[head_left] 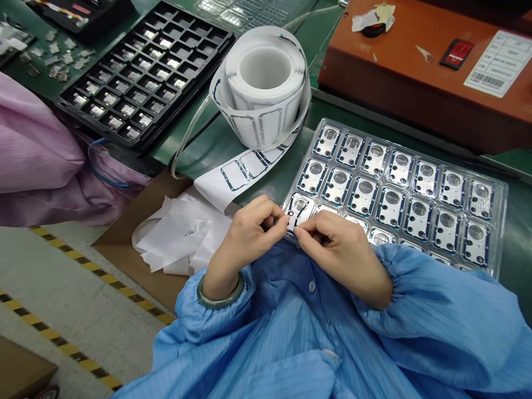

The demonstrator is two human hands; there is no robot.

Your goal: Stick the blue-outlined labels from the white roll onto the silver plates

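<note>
Both hands are at the near left corner of a clear plastic tray (504,221) that holds rows of small silver plates with dark blue borders. My left hand (258,228) is closed, thumb and index finger pinching one end of a thin dark frame-shaped sticker (305,208). The sticker hangs loose and bent over a silver plate (297,204) in the tray. Thumb and fingers of my right hand (338,244) pinch its near right part, at the plate's lower edge. Behind the tray stands a white roll (266,94) of such stickers, its loose backing strip (233,176) trailing forward.
Crumpled white backing paper (178,233) fills a cardboard box (120,238) at the left. A black compartment tray (145,77) with metal parts lies farther back. An orange machine (399,94) borders the right rear. A person's pink sleeve (37,138) is at far left.
</note>
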